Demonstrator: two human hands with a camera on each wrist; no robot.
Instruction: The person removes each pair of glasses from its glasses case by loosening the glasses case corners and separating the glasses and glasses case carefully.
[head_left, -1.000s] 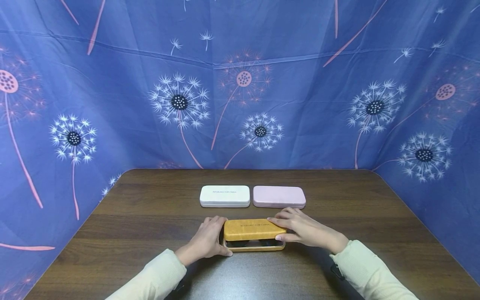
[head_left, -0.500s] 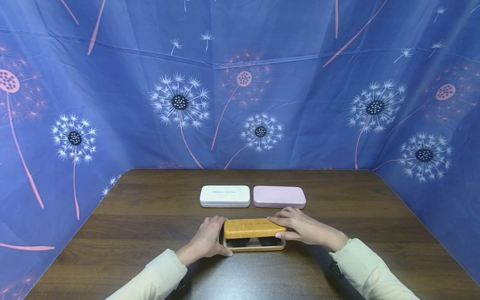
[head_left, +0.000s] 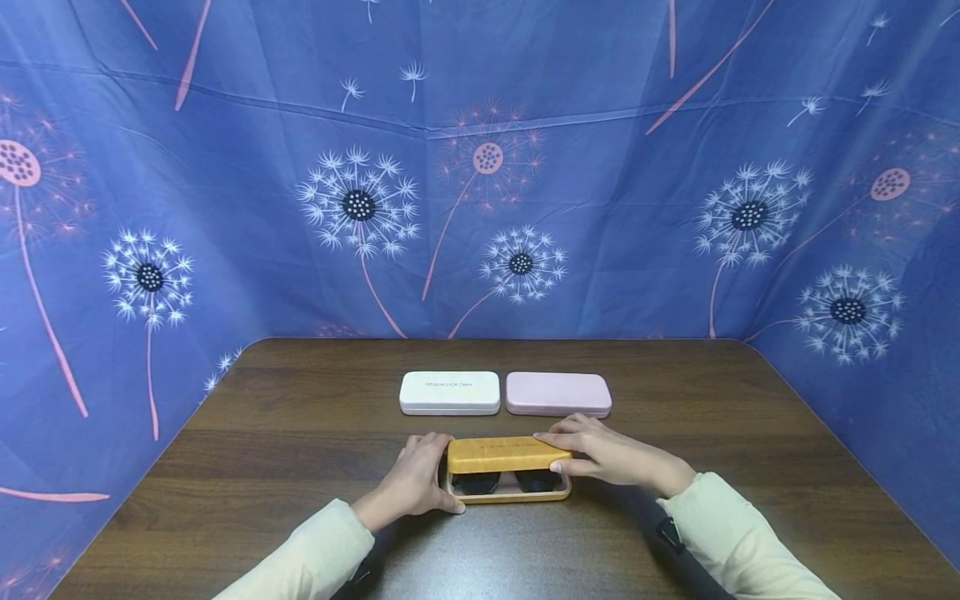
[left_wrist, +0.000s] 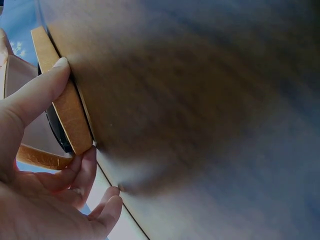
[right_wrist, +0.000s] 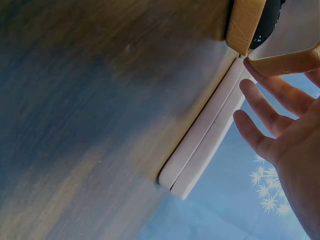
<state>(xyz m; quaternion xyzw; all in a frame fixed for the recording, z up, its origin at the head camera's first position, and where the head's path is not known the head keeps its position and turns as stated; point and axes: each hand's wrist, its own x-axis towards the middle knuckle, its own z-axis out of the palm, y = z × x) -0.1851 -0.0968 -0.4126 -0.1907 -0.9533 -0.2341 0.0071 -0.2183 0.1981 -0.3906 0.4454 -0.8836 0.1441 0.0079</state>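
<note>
A yellow glasses case (head_left: 498, 454) stands partway open on the table, its lid tilted up and its gap facing me. Dark sunglasses (head_left: 476, 484) show inside it, their upper part hidden under the lid. My left hand (head_left: 411, 479) grips the case's left end, thumb against the front of the base (left_wrist: 75, 120) and fingers behind. At the other end, my right hand (head_left: 607, 457) holds the lid (right_wrist: 287, 62), thumb at its front edge and fingers over the top.
Behind the yellow case lie a white glasses case (head_left: 450, 393) and a pink glasses case (head_left: 558, 393), side by side and closed. Blue cloth (head_left: 630, 208) with dandelion prints hangs around the wooden table (head_left: 315, 400).
The lid of the yellow glasses case has tilted up further with my right hand, showing more of the sunglasses. My left hand has stayed in place.
</note>
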